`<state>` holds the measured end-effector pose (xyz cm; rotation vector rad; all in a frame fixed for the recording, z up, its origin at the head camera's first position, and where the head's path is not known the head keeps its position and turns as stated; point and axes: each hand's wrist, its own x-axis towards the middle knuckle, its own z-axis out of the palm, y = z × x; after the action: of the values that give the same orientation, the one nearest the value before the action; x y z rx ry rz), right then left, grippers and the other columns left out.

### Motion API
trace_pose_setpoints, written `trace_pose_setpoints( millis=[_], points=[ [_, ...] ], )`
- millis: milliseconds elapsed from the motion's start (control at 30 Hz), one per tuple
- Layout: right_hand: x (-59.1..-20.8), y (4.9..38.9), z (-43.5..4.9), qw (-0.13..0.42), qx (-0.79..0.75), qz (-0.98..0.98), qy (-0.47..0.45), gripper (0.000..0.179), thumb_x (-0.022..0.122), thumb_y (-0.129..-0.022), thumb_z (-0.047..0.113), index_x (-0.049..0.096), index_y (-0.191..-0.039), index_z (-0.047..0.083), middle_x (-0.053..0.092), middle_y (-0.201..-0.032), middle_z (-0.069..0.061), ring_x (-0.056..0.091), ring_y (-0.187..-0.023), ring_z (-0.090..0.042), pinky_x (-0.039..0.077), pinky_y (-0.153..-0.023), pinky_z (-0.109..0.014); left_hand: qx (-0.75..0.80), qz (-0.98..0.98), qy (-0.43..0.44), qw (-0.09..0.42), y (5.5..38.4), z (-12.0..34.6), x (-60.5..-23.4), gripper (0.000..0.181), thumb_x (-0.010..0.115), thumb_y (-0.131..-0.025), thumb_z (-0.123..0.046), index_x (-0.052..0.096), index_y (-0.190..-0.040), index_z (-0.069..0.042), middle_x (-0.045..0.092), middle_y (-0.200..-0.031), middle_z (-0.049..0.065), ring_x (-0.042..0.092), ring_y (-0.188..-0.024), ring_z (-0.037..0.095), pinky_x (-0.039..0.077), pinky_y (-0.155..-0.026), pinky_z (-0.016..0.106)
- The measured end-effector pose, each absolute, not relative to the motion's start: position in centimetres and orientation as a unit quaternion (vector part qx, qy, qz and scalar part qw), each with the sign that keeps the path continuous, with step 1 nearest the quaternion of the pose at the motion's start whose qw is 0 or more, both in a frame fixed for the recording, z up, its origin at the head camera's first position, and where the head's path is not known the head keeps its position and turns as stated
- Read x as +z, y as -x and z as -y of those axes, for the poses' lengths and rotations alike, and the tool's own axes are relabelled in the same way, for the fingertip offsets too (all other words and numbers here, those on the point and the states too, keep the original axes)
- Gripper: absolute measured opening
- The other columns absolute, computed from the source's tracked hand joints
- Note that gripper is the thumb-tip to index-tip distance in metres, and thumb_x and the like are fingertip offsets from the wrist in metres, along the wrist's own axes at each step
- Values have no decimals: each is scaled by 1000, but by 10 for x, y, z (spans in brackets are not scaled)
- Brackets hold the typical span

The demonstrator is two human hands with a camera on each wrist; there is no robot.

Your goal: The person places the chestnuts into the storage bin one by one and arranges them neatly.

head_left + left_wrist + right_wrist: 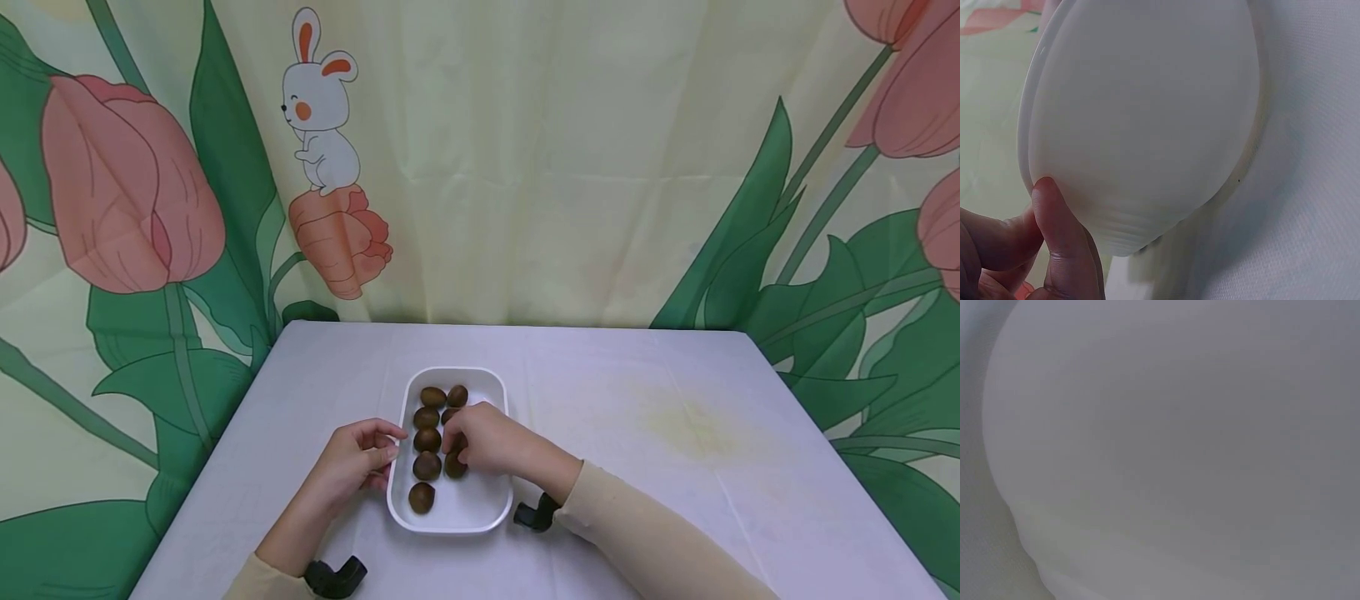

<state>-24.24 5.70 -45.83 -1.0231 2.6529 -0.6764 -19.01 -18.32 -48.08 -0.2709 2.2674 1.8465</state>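
Observation:
A white tray [480, 508] with rounded corners holds several round brown chestnuts. One column of chestnuts [427, 440] runs down its left part, with a second, shorter column beside it. At the tray's left rim, my left hand [352, 462] grips the edge between thumb and fingers; the left wrist view shows the thumb [1054, 219] on the tray's outer wall. My right hand [483, 437] reaches in over the right rim, fingers curled down and pinching a chestnut in the second column, partly hidden by the hand. Just below its fingertips lies another chestnut [454, 466].
Under the tray is a table with a white cloth [600, 400], yellowish-stained at right. Black curved wrist devices [337, 577] sit by both wrists. Behind the table hangs a curtain [525, 167] printed with tulips and a rabbit. The right wrist view shows mostly blurred white tray.

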Motion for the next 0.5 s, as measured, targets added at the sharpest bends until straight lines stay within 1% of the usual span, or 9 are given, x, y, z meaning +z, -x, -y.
trace_pose_setpoints(
  millis=[267,433,500],
  points=[
    [-456,243,-60,107,-247,-898,348,26,74,-83,-9,80,-88,16,75,-85,5,60,-77,-6,50,-69,-19,626,-768,93,103,190,182,-481,24,73,-96,4,76,-120,-2,67,-92,12,64,-65,22,59,-53,31],
    [-448,242,-64,101,-252,-893,359,28,70,-83,-9,82,-93,14,79,-90,3,66,-83,-10,54,-75,-21,634,-761,89,105,192,182,-482,25,71,-96,6,75,-120,0,66,-89,9,64,-64,19,57,-52,29],
    [-444,242,-66,103,-257,-891,360,28,70,-83,-9,82,-95,13,80,-92,3,68,-86,-10,55,-79,-22,639,-757,87,107,193,182,-483,25,70,-96,7,74,-120,2,66,-88,8,64,-64,18,57,-51,28]
  ],
)
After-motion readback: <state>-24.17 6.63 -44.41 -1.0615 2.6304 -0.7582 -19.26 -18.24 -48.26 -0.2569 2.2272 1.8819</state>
